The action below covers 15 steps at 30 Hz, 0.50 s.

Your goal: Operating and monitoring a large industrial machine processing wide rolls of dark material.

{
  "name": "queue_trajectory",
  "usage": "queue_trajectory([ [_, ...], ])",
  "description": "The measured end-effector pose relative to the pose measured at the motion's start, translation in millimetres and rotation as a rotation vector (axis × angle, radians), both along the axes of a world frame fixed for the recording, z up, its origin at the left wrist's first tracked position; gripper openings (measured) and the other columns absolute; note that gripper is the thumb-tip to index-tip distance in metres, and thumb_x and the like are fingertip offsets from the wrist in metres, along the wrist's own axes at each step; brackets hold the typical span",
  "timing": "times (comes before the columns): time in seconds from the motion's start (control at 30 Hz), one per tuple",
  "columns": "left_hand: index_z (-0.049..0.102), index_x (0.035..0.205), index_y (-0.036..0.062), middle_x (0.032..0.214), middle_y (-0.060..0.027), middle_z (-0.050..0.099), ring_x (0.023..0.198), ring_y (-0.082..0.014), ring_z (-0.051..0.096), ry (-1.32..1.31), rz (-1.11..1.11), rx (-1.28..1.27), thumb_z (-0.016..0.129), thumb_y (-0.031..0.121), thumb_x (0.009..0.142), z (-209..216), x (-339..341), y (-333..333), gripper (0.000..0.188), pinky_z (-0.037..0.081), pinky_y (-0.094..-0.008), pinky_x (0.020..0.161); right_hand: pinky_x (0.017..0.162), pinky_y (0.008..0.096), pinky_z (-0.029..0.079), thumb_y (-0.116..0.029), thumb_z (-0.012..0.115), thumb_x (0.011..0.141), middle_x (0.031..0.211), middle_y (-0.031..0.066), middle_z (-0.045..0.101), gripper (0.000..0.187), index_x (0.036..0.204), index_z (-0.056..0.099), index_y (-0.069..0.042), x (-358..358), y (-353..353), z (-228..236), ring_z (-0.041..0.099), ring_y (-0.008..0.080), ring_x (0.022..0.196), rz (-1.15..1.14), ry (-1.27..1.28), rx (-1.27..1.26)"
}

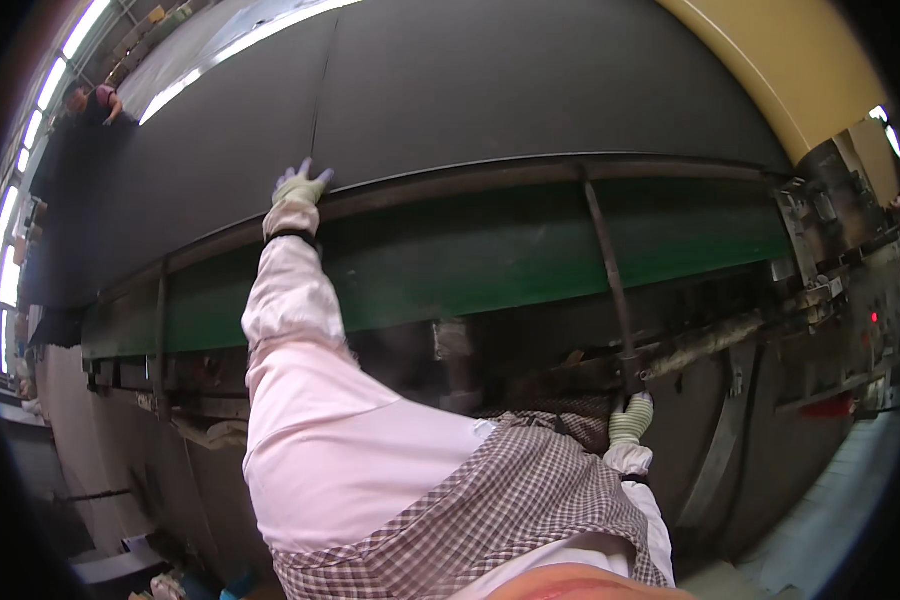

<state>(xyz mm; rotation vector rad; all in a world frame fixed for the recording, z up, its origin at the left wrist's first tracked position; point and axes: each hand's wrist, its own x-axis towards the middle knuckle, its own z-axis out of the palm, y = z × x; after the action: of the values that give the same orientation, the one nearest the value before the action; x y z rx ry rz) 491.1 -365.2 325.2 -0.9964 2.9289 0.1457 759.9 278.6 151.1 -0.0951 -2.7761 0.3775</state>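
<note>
My left hand point(301, 186), in a pale glove with purple fingertips, reaches forward over the near edge of a wide dark grey sheet point(530, 90). Its fingers are spread, and they lie at the sheet beside the near end of a thin seam line point(317, 115). Lower right, next to my apron point(540, 460), is my right hand point(630, 418) in a striped, ribbed glove. It is close to the lower end of a slanting metal rod point(610, 265). How its fingers are bent, and whether they grip anything, cannot be made out.
Below the sheet's edge runs a metal rail point(450, 188), with a green panel point(470, 265) under it. A large yellow rounded machine part point(780, 60) stands far right. Machine fittings with a red light point(874, 317) sit at right. Another person point(95, 105) is at the sheet's far left.
</note>
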Motion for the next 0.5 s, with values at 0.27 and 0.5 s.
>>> queue_trajectory([
  [0.27, 0.05, 0.13, 0.0269, 0.134, -0.015, 0.046, 0.121, -0.036, 0.044, 0.128, -0.511, -0.034, 0.039, 0.056, 0.089, -32, -22, 68, 0.051, 0.036, -0.0443, 0.101, 0.078, 0.0498, 0.044, -0.024, 0.061, 0.074, 0.094, 0.0219, 0.059, 0.033, 0.098, 0.059, -0.001, -1, -4, 9, 0.055, 0.0406, 0.088, 0.008, -0.004, -0.071],
  [0.5, 0.045, 0.132, 0.0231, 0.139, -0.0044, 0.044, 0.117, -0.0335, 0.047, 0.014, -0.98, -0.471, 0.033, 0.026, 0.095, -31, -68, 160, 0.039, 0.041, -0.0451, 0.094, 0.069, 0.0481, 0.045, -0.029, 0.058, 0.075, 0.078, 0.0188, 0.058, 0.024, 0.079, 0.059, -0.006, -6, -6, 33, 0.055, 0.0369, 0.074, -0.022, -0.08, -0.114],
])
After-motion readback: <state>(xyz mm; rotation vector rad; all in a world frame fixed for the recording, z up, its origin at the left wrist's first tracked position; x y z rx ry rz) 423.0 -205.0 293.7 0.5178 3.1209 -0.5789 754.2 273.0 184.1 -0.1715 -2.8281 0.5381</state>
